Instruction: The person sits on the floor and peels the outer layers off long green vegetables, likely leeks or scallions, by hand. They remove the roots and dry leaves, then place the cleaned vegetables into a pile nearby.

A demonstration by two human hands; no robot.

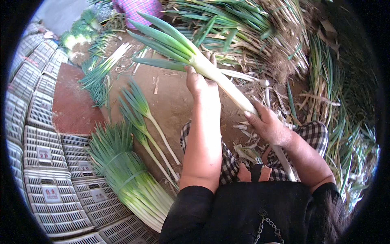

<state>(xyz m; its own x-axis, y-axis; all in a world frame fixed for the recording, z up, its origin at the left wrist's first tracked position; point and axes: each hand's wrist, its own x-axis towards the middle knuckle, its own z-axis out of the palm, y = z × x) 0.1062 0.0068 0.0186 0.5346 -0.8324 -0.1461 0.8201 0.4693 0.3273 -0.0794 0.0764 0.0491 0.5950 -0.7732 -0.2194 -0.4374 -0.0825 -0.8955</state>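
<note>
A long green onion [227, 86] with a thick white stalk lies slantwise across both hands, its green leaves toward the upper left. My left hand [199, 81] is closed round the stalk just below where the leaves fan out. Lower down, my right hand [266, 125] grips the white part, thumb on top. Below that hand a pale stalk length [283, 162] shows over my lap; I cannot tell whether it belongs to the same onion. To the left of my left forearm, several loose green onions [156, 136] rest on the ground beside a tied bundle of green onions [129, 175].
Grey slatted plastic crates [55, 199] line the left side. A reddish-brown board [73, 101] lies by them. A big pile of uncleaned onions [248, 32] fills the far side, with more leaves [353, 162] at right. Someone in a plaid top [140, 9] is at the far edge.
</note>
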